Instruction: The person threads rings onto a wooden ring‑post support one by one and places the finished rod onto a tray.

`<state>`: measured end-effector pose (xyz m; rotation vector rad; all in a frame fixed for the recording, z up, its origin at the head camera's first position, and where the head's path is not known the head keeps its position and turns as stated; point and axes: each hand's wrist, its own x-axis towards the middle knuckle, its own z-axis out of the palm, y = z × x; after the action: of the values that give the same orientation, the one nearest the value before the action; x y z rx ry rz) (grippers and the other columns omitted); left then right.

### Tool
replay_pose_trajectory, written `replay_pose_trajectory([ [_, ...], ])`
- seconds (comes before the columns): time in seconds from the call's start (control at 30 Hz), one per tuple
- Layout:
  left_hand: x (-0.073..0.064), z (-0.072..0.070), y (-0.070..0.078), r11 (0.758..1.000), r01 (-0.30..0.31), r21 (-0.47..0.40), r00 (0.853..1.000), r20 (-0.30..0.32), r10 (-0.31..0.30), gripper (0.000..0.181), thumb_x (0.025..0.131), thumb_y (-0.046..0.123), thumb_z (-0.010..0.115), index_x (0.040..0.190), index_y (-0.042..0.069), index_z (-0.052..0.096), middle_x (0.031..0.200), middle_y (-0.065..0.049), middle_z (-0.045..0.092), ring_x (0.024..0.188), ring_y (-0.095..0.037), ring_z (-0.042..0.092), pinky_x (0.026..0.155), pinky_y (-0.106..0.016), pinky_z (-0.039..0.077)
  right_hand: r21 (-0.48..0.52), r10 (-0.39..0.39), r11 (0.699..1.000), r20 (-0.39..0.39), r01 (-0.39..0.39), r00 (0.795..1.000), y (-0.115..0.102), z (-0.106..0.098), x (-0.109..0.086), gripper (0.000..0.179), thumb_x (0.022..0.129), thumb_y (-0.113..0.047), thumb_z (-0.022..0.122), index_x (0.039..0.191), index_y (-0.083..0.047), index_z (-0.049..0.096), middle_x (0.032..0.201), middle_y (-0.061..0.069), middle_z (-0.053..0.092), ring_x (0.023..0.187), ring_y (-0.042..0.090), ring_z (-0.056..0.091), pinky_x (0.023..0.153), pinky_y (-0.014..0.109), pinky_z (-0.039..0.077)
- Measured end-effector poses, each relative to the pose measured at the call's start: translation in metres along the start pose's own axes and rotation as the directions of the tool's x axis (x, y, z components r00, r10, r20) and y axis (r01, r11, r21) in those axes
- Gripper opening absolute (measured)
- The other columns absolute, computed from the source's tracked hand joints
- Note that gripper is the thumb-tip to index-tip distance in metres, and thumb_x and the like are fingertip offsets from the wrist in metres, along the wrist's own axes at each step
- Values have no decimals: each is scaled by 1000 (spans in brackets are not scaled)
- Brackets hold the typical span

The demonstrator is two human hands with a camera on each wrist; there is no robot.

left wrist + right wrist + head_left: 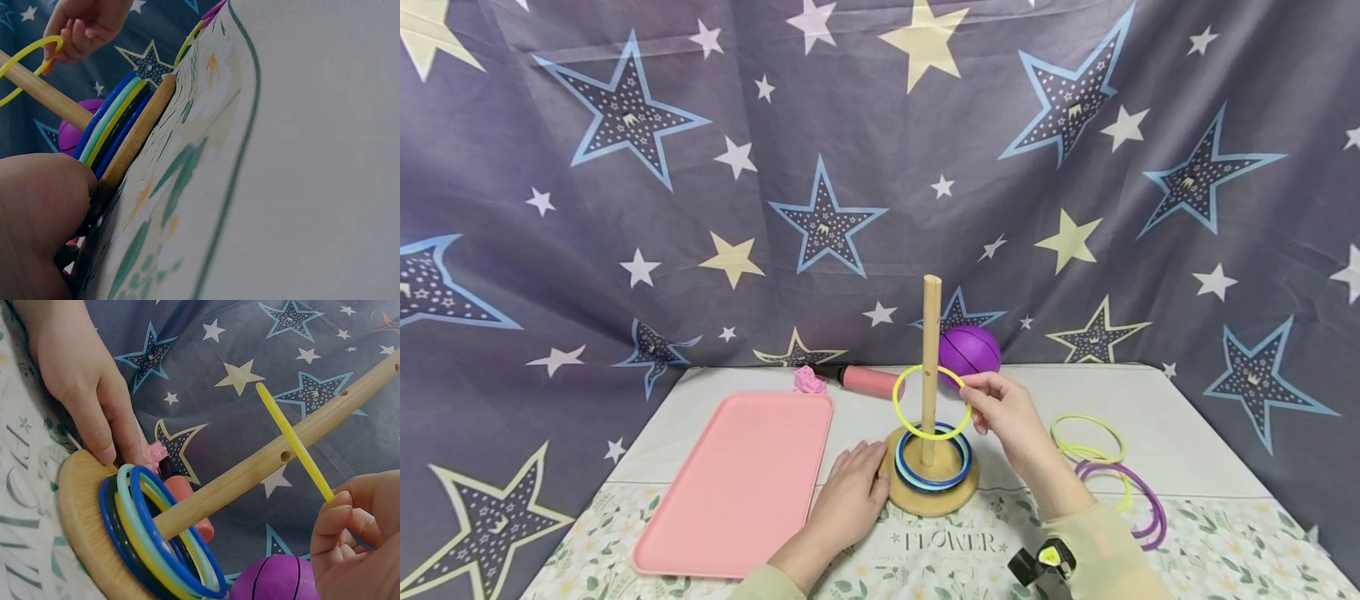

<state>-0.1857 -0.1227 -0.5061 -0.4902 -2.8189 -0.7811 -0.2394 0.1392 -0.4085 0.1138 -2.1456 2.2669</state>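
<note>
A wooden post point(930, 333) stands upright on a round wooden base point(928, 504). Several rings are stacked low around it; a blue ring point(140, 506) tops a mint ring point(127, 494), with yellow, black and blue ones beneath. My right hand point(1011, 412) pinches a yellow ring point(897, 417) by its right edge, between thumb and fingers. That ring encircles the post at mid-height, tilted and above the stack. My left hand point(850, 496) lies with fingers extended at the base's left side, fingertips right at its edge in the right wrist view point(94, 394).
A pink tray point(733, 483) lies on the left of the table. Behind the post are a purple ball point(972, 348), a red pump-like cylinder point(872, 381) and a small pink object point(809, 380). On the right lie loose yellow rings point(1090, 418) and purple rings point(1159, 508).
</note>
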Motion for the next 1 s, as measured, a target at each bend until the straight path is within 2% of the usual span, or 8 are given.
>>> replay_pose_trajectory([
  [0.2, 0, -2, 1, 1000, 3, -5, 1000, 2, -3, 49, 114, 18, 57, 158, -5, 55, 160, -21, 58, 156, -44, 45, 132, -63, 26, -45, 1, 999, 25, 0, 1000, 5, -2, 0, 24, 106, -4, 71, 127, 6, 71, 79, 3, 57, 61, 10, 51, 53, 20, 45],
  [0.47, 1, -1, 1, 1000, 0, -1, 1000, 4, 0, 49, 114, 19, 58, 157, -5, 55, 159, -21, 59, 155, -43, 46, 131, -63, 28, -114, 5, 993, 63, 2, 998, 15, -6, 3, 22, 105, -2, 70, 124, 9, 71, 84, 3, 61, 60, 8, 52, 52, 18, 45],
  [1.0, 2, -1, 1, 1000, 21, -10, 1000, 23, -20, 51, 115, 21, 57, 160, -3, 53, 161, -19, 57, 157, -42, 43, 133, -62, 24, -187, 51, 982, 158, -20, 986, 31, -12, 6, 29, 106, -4, 69, 129, 13, 67, 85, 3, 62, 64, 10, 53, 53, 20, 47],
])
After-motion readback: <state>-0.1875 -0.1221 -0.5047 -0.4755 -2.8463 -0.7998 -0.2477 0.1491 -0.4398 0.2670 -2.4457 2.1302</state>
